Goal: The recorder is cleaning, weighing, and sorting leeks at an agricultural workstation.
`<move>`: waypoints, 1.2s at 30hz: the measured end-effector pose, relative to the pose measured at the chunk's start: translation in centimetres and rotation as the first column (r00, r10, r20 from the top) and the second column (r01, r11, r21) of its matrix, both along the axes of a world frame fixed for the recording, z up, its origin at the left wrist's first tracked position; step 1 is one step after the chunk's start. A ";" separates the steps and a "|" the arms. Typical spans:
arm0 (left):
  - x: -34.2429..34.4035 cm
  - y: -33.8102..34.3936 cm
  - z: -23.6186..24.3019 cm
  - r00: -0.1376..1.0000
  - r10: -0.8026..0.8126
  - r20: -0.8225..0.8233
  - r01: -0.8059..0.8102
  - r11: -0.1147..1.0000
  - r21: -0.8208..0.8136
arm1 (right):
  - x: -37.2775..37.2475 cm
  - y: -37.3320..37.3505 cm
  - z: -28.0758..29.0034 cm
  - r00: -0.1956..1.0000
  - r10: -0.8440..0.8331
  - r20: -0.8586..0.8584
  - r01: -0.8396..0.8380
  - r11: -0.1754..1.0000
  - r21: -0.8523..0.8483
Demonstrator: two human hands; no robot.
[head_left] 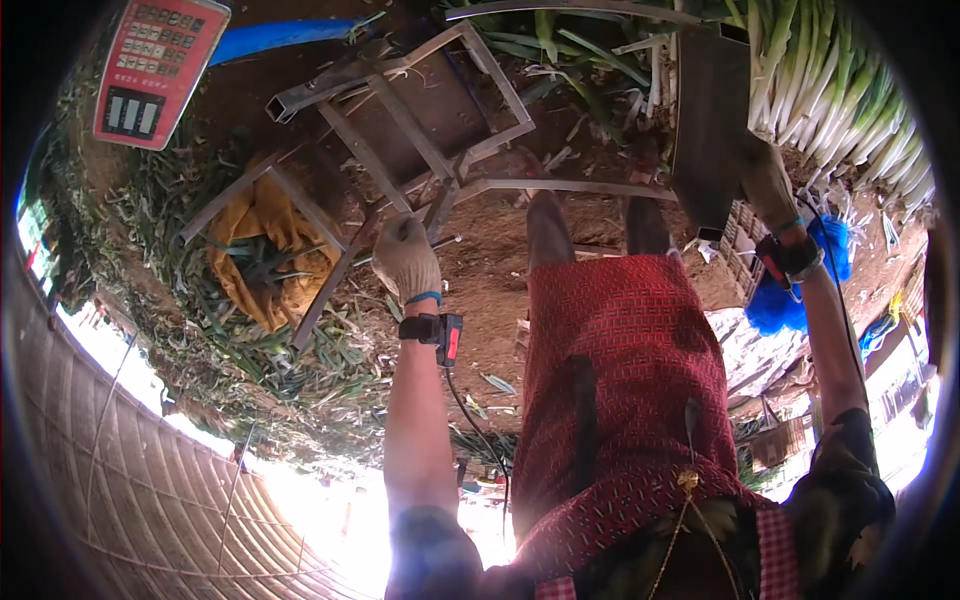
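My gloved left hand (405, 255) is closed on a welded metal frame (408, 115) of square bars, at its lower bar just right of centre-left. Lower bars of metal (316, 215) extend leftward from there. My gloved right hand (768, 190) grips the right side of a long dark metal piece (708, 125), held upright in the picture beside the frame. A thin metal bar (560, 185) runs between the frame and this piece. Both wrists wear black straps with red-fronted devices and cables. My legs and red patterned apron (625, 360) show below.
A red scale panel (160, 45) is at top left beside a blue strip (280, 38). An orange sack (260, 290) lies among leaf scraps. Bundled green onions (830, 90) lie at top right, with blue mesh (780, 310) below them. A curved ribbed wall (180, 490) is at lower left.
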State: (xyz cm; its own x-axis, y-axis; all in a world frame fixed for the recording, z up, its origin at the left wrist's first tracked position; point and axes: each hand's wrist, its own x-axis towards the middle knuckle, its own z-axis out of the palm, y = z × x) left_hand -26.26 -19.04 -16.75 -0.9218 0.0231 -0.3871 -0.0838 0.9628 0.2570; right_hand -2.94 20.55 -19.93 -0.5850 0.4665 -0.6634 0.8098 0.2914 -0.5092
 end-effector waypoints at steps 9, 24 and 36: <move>0.2 0.4 0.0 0.999 -0.016 0.032 0.015 0.999 0.037 | -4.3 2.5 -5.2 0.984 -0.075 -0.163 0.058 0.993 -0.105; 0.7 -1.2 -0.9 1.000 0.004 0.027 -0.004 0.999 0.032 | -14.4 -1.4 -7.1 0.716 0.618 -0.325 -0.536 0.784 0.312; 0.6 -1.5 -0.8 0.998 0.027 0.063 -0.034 0.993 0.117 | -18.9 -8.7 -4.3 0.866 0.498 -0.053 -0.470 0.845 0.255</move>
State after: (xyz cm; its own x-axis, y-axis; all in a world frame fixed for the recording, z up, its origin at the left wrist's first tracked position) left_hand -25.68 -20.55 -17.52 -0.8972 0.0440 -0.4394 -0.1318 0.9230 0.3616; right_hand -21.80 11.87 -24.22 -0.8398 0.2328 -0.4904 0.4766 0.7488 -0.4607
